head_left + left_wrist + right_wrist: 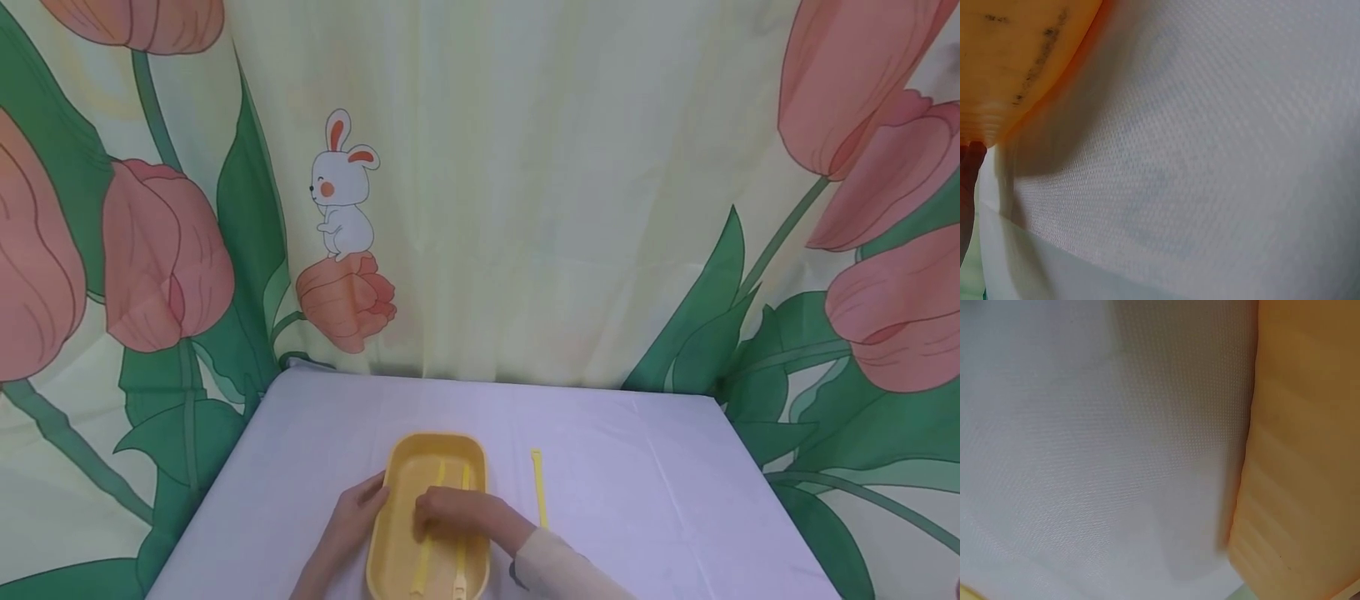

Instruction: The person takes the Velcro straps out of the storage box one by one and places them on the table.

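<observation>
A shallow yellow tray (381, 554) with rounded corners lies on the table in the head view. My left hand (352, 515) grips its left side, thumb at the rim; the left wrist view shows the tray's outer wall (1029, 56) with fingertips (974, 153) against it. My right hand (465, 512) reaches over the right rim, its bent fingers pinching a thin yellow strip (422, 571) along the tray's floor; the fingertips are partly hidden. Beside it in the tray is another yellow strip (461, 554) with a paler, slotted near end. The right wrist view shows the tray's side (1304, 456).
A third yellow strip (539, 487) lies on the white tablecloth (637, 500) to the tray's right, its near end behind the right sleeve (566, 567). A curtain (525, 208) printed with tulips and a rabbit hangs behind the table's far edge.
</observation>
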{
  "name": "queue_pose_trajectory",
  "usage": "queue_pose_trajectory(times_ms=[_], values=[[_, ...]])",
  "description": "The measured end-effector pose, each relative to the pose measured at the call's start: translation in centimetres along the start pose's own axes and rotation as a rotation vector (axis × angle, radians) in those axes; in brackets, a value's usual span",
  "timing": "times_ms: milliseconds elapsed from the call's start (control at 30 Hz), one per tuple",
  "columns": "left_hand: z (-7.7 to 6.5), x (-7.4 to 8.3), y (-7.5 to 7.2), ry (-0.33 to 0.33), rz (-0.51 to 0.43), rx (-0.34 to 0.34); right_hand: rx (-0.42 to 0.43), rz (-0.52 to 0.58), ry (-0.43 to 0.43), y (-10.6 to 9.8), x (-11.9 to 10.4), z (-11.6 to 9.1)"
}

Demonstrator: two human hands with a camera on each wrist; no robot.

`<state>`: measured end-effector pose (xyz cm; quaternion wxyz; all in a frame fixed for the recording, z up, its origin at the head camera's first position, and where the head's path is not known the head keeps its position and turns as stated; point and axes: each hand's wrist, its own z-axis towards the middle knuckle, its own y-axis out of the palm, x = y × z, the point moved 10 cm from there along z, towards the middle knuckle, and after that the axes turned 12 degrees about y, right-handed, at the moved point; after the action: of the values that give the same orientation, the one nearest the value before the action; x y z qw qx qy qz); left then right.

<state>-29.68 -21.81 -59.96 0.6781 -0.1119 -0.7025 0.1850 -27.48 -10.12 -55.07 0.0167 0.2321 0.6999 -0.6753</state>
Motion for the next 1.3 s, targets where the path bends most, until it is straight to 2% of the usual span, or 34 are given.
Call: queue_pose_trajectory(times_ms=[233, 467, 567, 900, 1067, 1300], values=[[0.3, 0.7, -0.2, 0.006, -0.001, 0.003, 0.012, 0.009, 0.003, -0.5, 0.5, 0.5], [0.4, 0.3, -0.3, 0.0, -0.008, 0.004, 0.002, -0.045, -0.058, 0.1, 0.2, 0.8], [0.3, 0.2, -0.1, -0.006, -0.011, 0.003, -0.006, -0.046, -0.058, 0.3, 0.1, 0.7], [-0.1, 0.0, 0.2, -0.002, -0.025, -0.002, 0.003, 0.056, -0.055, 0.6, -0.6, 0.5], [-0.3, 0.2, 0.1, 0.019, -0.023, -0.006, 0.079, 0.072, -0.034, 0.0, -0.4, 0.3], [-0.2, 0.3, -0.1, 0.032, -0.02, -0.001, 0.217, 0.149, -0.041, -2.3, -0.7, -0.3]])
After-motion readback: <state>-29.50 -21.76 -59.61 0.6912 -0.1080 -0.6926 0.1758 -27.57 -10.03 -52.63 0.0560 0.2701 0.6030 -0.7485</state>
